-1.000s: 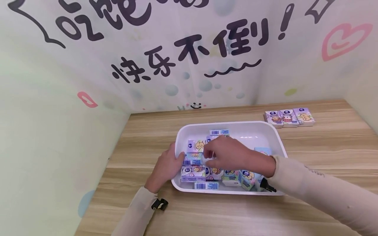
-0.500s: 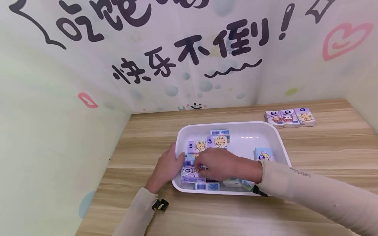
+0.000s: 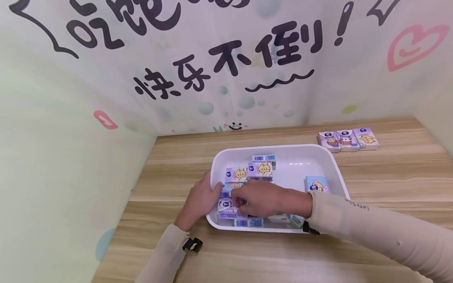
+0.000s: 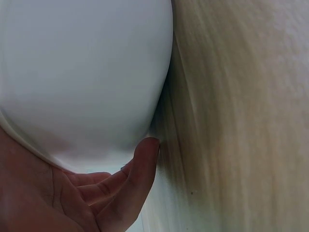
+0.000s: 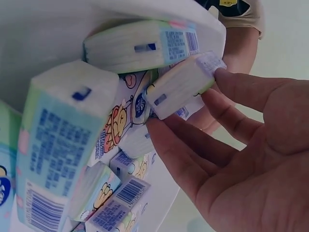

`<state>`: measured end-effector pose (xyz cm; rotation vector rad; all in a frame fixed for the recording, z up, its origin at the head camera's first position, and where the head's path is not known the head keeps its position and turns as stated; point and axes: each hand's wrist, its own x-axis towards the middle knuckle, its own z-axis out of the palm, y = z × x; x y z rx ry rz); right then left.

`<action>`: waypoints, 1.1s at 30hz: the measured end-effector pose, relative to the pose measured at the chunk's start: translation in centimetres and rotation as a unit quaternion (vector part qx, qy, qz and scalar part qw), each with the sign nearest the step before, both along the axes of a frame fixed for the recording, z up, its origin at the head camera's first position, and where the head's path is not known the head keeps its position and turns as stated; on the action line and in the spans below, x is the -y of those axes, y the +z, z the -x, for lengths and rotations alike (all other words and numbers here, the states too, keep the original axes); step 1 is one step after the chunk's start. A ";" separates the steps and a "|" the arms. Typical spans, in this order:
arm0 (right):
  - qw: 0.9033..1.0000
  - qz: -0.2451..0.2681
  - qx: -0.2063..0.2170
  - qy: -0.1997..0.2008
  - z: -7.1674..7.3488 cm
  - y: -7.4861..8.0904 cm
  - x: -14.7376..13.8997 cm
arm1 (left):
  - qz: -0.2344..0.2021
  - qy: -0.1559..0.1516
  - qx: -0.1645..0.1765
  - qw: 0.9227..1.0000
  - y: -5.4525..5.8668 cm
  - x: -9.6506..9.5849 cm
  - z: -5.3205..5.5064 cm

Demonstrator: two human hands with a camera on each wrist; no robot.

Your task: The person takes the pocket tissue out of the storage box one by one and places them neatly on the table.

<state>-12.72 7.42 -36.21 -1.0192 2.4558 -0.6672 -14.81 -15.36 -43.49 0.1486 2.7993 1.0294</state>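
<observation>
A white plastic basin (image 3: 293, 167) holds several small tissue packs. My left hand (image 3: 199, 198) grips its left side, thumb over the rim; in the left wrist view the fingers (image 4: 140, 179) curl against the outer wall. My right hand (image 3: 260, 198) reaches into the front left of the basin. It pinches a purple and white tissue pack (image 3: 226, 212) between thumb and fingers, which the right wrist view shows at the ends of the pack (image 5: 176, 89). Behind it lie a blue pack (image 3: 228, 189) and two purple packs with a dog picture (image 3: 260, 169). My right hand hides some packs.
Three tissue packs (image 3: 348, 139) lie in a row on the wooden table (image 3: 184, 157), behind the basin's right end. A light blue pack (image 3: 316, 184) leans at the basin's right side. A printed cloth wall (image 3: 219, 110) rises behind the table.
My right hand has moved from the middle left of the basin toward its front left, down to the purple and white tissue pack. The left hand and the basin have stayed put.
</observation>
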 end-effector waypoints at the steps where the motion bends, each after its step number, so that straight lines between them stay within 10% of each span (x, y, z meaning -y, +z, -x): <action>1: 1.000 0.000 -0.001 -0.003 0.0 0.0 0.0 | 0.001 0.000 0.000 1.000 0.0 0.0 0.0; 33: 0.996 0.011 0.053 -0.076 1.3 0.6 -4.1 | 0.004 0.011 0.006 1.000 0.2 -0.2 -0.2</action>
